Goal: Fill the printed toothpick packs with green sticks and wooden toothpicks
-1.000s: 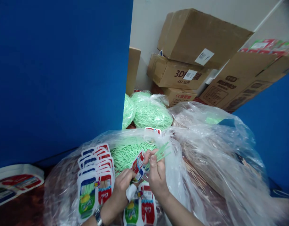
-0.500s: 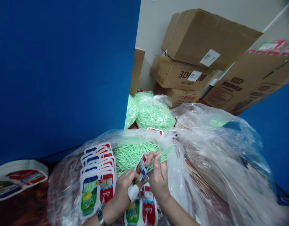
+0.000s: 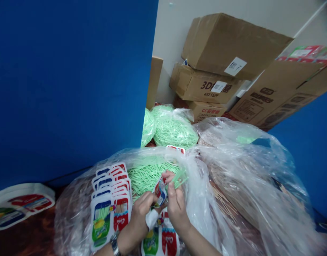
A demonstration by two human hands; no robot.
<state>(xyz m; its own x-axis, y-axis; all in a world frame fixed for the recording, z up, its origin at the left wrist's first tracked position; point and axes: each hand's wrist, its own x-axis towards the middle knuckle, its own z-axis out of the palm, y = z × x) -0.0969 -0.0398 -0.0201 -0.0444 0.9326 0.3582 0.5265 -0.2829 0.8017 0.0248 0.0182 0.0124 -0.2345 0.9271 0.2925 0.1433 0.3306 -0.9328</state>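
My left hand (image 3: 140, 211) is closed round a small printed packet (image 3: 160, 192), which is tilted up between my hands. My right hand (image 3: 176, 208) pinches a bundle of thin green sticks (image 3: 181, 177) against the packet's upper end; the lower ends of the sticks are hidden by fingers and packet. Beneath my hands lies another double packet (image 3: 169, 241) with Cola and Sprite prints, partly covered. To the left is an overlapping row of filled packets (image 3: 101, 227). Just beyond my hands, a heap of loose green sticks (image 3: 144, 177) lies in an open clear plastic bag (image 3: 197, 199).
Behind sit tied bags of green sticks (image 3: 175, 131). Tan sticks (image 3: 223, 201) lie in clear plastic (image 3: 248, 170) at right. Cardboard boxes (image 3: 211, 83) are stacked at the back, and a blue panel (image 3: 73, 78) rises at left. More packets (image 3: 22, 202) lie far left.
My right hand has shifted slightly left and down toward the packet with the green sticks, which now stick out less past the fingers. My left hand has barely moved.
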